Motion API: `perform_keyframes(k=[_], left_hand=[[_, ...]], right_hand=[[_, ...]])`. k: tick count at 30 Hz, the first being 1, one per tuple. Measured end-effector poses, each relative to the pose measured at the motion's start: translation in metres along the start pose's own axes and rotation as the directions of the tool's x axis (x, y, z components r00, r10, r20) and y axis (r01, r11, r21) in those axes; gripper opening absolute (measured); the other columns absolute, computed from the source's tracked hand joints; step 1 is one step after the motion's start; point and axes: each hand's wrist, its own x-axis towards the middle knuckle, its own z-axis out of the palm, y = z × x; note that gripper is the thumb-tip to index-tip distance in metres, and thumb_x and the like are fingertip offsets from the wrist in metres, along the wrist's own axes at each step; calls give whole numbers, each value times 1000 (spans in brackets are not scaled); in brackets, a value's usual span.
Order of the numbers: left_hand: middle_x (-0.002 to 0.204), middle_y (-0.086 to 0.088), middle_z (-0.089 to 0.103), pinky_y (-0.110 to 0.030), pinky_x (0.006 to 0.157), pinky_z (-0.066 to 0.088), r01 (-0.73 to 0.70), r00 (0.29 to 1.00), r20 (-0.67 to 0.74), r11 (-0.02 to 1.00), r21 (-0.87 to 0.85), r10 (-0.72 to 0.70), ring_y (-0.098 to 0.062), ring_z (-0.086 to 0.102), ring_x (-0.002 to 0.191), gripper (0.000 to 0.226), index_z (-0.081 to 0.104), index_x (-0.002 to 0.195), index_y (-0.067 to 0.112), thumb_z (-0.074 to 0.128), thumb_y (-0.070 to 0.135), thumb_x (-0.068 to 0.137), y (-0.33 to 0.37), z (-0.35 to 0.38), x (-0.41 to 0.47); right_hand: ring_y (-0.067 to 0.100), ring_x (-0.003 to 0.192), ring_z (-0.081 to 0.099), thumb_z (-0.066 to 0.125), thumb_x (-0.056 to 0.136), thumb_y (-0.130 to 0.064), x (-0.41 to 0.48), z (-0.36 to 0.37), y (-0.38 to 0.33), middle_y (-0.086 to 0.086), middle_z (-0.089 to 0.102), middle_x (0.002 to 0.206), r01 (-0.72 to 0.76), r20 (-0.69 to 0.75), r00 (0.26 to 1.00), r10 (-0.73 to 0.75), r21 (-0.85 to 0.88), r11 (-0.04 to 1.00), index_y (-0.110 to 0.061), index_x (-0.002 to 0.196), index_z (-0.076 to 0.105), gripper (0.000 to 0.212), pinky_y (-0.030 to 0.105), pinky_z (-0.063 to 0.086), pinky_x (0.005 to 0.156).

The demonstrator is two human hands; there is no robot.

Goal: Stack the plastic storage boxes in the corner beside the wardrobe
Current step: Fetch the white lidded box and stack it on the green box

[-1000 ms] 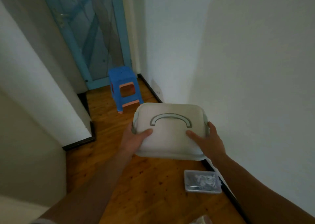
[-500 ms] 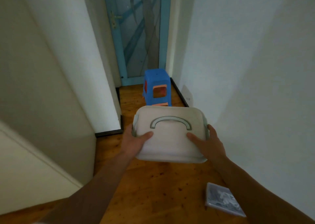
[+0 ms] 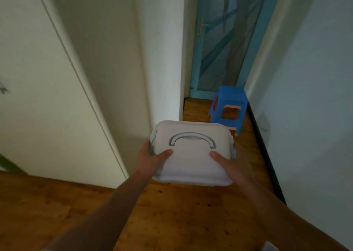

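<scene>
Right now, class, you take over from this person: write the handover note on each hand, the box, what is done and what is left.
Left hand: grips the left end of the white storage box, thumb on top.
Right hand: grips the right end, thumb on top.
Box: closed, held above the wooden floor, blue stool ahead.
Done: box picked up.
Left: stack it in the corner; no stack in view.
</scene>
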Motion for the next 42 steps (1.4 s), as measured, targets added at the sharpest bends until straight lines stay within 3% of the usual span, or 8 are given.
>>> perform_keyframes(k=[5, 9, 14, 20, 22, 25, 33, 42], left_hand=[[122, 4, 55, -26, 74, 47, 28, 993, -118, 1000, 2, -27, -17, 54, 103, 80, 43, 137, 23, 81, 46, 70, -15, -34, -7], [121, 5, 51, -32, 84, 47, 81, 969, -236, 996, 39, -69, -19, 52, 109, 87, 39, 141, 19, 79, 49, 70, -26, -58, -16], [141, -4, 45, -42, 100, 46, 163, 926, -347, 987, 10, -150, -26, 47, 123, 98, 29, 149, 18, 78, 51, 70, -41, -91, -32], [131, 2, 47, -43, 99, 47, 189, 866, -460, 980, -68, -199, -21, 48, 114, 93, 31, 147, 19, 79, 47, 72, -59, -125, -53], [132, -1, 49, -45, 97, 49, 191, 845, -495, 979, -76, -203, -23, 50, 114, 90, 35, 145, 18, 79, 46, 72, -67, -141, -61], [135, -3, 48, -47, 97, 49, 192, 818, -529, 974, -120, -226, -25, 50, 116, 93, 35, 146, 19, 80, 46, 70, -76, -164, -71], [142, -5, 43, -46, 101, 46, 198, 727, -624, 958, -210, -287, -27, 47, 122, 100, 28, 150, 18, 81, 46, 70, -97, -240, -88], [135, -5, 46, -39, 88, 47, 172, 672, -676, 951, -256, -303, -21, 48, 109, 89, 34, 145, 20, 79, 42, 72, -117, -318, -97]], right_hand=[[26, 135, 35, 69, 60, -74, 8, 34, -18, -1, 29, 153, 62, 111, 992, -56, -47, 997, -32, 150, 18, 112, 47, 33, 105], [28, 133, 37, 71, 60, -71, 11, 61, -31, -2, 31, 152, 93, 222, 971, -84, -29, 995, -38, 149, 17, 109, 45, 35, 104], [28, 131, 39, 73, 62, -69, 7, 99, -46, 0, 34, 150, 140, 331, 936, -121, -33, 990, -35, 149, 20, 108, 44, 36, 102], [26, 122, 47, 75, 61, -65, -4, 142, -65, 0, 42, 143, 228, 443, 875, -198, -15, 974, -32, 146, 29, 102, 40, 43, 91], [26, 121, 48, 77, 62, -62, -12, 159, -73, 0, 44, 141, 236, 492, 845, -209, 6, 972, -31, 145, 30, 101, 46, 45, 95], [27, 124, 46, 77, 63, -61, -23, 184, -84, 1, 40, 145, 253, 535, 816, -216, 5, 968, -30, 147, 27, 103, 51, 42, 100], [29, 129, 41, 74, 65, -63, -59, 260, -126, 2, 32, 151, 333, 631, 736, -244, -24, 943, -30, 150, 18, 106, 45, 41, 100], [29, 125, 44, 72, 61, -69, -95, 336, -168, 1, 36, 147, 413, 687, 675, -268, -51, 909, -32, 149, 18, 110, 45, 43, 96]])
